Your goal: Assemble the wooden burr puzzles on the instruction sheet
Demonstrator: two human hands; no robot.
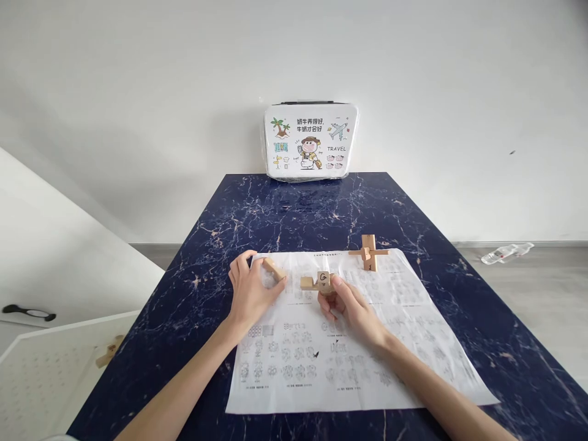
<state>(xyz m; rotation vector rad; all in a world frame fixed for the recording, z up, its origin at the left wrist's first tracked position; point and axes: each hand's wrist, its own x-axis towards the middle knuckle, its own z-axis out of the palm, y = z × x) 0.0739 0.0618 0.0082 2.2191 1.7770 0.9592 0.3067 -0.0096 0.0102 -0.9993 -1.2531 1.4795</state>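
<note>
Between the thumb and fingers of my right hand [346, 300] are notched wooden puzzle pieces [323, 280], raised over the sheet, with a handwritten "G" on the face toward me. Whether they are one block or two fitted together I cannot tell. My left hand [250, 285] curves around a wooden stick [274, 269], thumb at its near end and fingers by its far end. Both hands are above a printed instruction sheet [312, 395] covered in small diagrams. Beyond my right hand, a cross-shaped wooden assembly [369, 260] rests at the sheet's far edge, with marks on its upright piece.
A dark blue marbled table [285, 214] lies under the sheet. At its far end a white cartoon-printed case [310, 144] stands against the wall. Low on the left, a white perforated basket [50, 367] holds wooden pieces [109, 352]. A clear plastic bottle [505, 252] lies on the floor at right.
</note>
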